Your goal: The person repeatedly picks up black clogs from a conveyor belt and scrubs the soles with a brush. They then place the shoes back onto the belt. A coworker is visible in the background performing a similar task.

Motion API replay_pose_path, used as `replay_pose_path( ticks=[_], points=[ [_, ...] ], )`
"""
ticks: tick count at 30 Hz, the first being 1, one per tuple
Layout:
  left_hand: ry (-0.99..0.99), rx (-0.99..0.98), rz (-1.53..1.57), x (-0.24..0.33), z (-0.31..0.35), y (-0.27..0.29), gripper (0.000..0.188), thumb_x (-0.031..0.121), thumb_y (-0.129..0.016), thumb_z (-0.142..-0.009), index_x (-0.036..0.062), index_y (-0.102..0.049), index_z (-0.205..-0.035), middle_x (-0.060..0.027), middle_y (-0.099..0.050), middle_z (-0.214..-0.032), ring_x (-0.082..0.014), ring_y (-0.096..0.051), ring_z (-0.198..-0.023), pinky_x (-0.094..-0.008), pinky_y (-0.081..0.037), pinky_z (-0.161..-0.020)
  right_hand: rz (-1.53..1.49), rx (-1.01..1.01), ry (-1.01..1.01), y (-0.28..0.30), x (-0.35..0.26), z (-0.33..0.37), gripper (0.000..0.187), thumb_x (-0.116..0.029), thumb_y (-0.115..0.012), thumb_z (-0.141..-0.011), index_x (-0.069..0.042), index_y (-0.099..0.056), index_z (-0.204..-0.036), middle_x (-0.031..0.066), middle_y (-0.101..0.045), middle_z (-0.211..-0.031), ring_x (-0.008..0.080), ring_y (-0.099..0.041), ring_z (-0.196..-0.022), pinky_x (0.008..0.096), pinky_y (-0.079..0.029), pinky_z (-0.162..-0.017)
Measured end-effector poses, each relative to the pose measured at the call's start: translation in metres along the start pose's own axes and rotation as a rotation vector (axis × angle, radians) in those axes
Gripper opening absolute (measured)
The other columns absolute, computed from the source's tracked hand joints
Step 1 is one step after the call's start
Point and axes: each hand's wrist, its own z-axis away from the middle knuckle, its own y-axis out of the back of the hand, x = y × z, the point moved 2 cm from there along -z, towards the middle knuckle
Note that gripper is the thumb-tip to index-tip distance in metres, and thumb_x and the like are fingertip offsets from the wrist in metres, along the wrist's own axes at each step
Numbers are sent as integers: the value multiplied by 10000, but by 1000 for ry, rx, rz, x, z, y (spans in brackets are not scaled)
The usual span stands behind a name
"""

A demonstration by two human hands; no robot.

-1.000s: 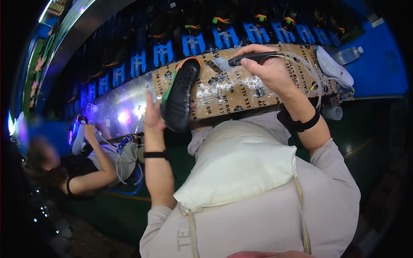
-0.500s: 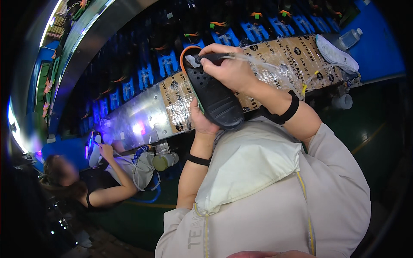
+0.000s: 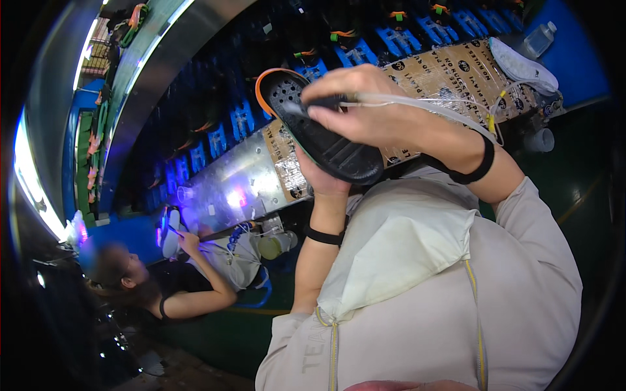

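Note:
A black shoe sole with an orange rim at its far end lies tilted across my left hand. The fingers of that hand go beneath the sole and grip it from its near left side. My right hand, slightly blurred, is closed round the black handle of a brush. Its pale bristles are over the small round holes at the sole's far end; whether they touch is unclear. Clear thin tubes run from the handle back over my right wrist.
Behind the sole runs a bench, part bare metal, part cardboard under clear film. A white shoe sole and a clear bottle lie at its right end. Blue racks line the back. A co-worker holds another sole at lower left.
The brush tip has moved from beside the orange rim inward, over the holes. My right hand has moved with it. The whole view has shifted, so the surroundings appear further right.

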Motion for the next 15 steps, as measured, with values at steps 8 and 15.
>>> replay_pose_path(
  ticks=[8, 15],
  points=[
    [-21, -47, 75, 7, 8, -17, 667, 579, -375, -1123, 120, -485, -1594, -107, -570, -1564, -309, -569, -1422, -485, -455, -1218, -160, -100, 264, -26, 18, -5, 254, -105, -799, -918, -46, -800, -1165, 117, -754, -969, 277, -690, -921, 382, -551, -859],
    [-66, -172, 95, 10, 9, -14, 610, 528, -420, -1127, 116, -521, -1566, -100, -580, -1554, -302, -571, -1417, -478, -453, -1216, 148, -24, 431, -21, 8, -6, 278, -183, -815, -886, -139, -822, -1161, 56, -749, -926, 278, -650, -872, 406, -506, -811]
  ],
)
